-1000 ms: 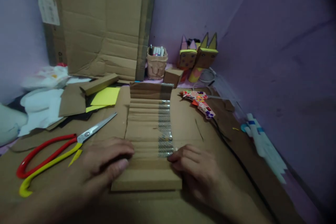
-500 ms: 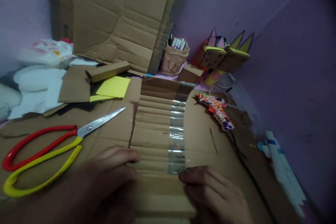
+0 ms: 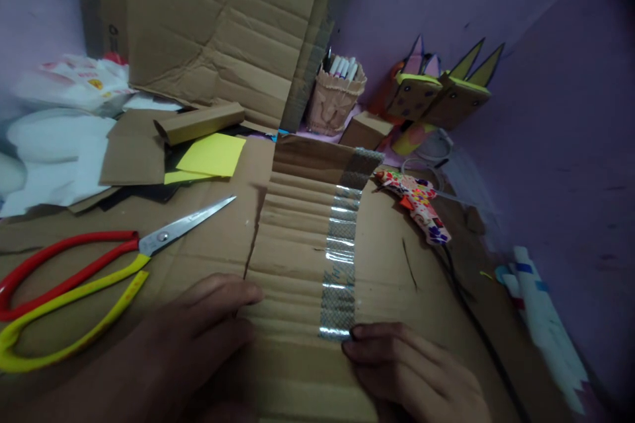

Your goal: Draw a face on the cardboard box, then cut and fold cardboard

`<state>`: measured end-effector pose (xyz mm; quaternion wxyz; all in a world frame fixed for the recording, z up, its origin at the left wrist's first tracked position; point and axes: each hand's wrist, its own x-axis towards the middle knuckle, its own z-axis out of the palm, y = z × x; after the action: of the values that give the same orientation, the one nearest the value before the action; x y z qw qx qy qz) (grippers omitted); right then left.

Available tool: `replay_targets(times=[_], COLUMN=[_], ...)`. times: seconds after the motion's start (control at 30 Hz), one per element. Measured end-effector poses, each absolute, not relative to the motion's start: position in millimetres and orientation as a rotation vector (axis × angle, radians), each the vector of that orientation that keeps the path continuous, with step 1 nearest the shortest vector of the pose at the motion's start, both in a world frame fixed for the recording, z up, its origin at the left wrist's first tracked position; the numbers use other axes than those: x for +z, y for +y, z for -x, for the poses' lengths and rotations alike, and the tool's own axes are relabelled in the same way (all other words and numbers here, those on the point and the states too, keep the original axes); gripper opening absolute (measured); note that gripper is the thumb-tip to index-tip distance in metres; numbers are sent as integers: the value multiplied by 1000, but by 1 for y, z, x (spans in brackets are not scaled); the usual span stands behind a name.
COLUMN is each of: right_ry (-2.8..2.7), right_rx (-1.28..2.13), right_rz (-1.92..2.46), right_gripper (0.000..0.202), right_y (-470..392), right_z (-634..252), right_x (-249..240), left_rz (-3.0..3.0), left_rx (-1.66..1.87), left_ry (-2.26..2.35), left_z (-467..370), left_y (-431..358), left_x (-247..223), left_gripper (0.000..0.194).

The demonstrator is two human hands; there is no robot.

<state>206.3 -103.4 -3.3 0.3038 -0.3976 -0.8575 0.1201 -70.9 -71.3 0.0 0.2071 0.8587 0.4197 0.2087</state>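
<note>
A long strip of cardboard (image 3: 292, 231), creased crosswise in many parallel folds, runs away from me down the middle. Shiny patterned tape (image 3: 341, 258) covers its right side. My left hand (image 3: 213, 330) grips the strip's left edge, index finger lying on top and the other fingers bent. At the right edge, just below the end of the tape, my right hand (image 3: 411, 370) pinches the cardboard with curled fingers; its thumb is hidden. Left of the strip lie scissors (image 3: 163, 236) with red and yellow handles, blades closed.
A flower-patterned glue gun (image 3: 417, 201) with a black cord lies to the right. Yellow paper (image 3: 213, 154) and cardboard scraps (image 3: 136, 152) sit at the back left. Behind stand a marker holder (image 3: 335, 99), spiky cardboard figures (image 3: 436, 96) and a large cardboard sheet (image 3: 213, 20).
The view has shifted slightly, so the background things sit a little higher and farther apart. Both hands stay at the strip's edges, and its near part looks flatter than before.
</note>
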Motion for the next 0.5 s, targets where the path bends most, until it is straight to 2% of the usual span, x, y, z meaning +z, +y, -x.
replay_targets(times=[0.23,0.5], right_ry=[-2265,-2229], right_rx=[367,343], right_rz=[1030,1068], right_gripper=[26,27], right_y=[-107,-109], right_z=[-208,-206], right_x=[-6,-5], left_rz=[-2616,-2482], left_rx=[485,534], left_ry=[1034,1136], left_z=[75,67], left_y=[-65,-70], left_x=[-4,4], left_gripper=[29,16])
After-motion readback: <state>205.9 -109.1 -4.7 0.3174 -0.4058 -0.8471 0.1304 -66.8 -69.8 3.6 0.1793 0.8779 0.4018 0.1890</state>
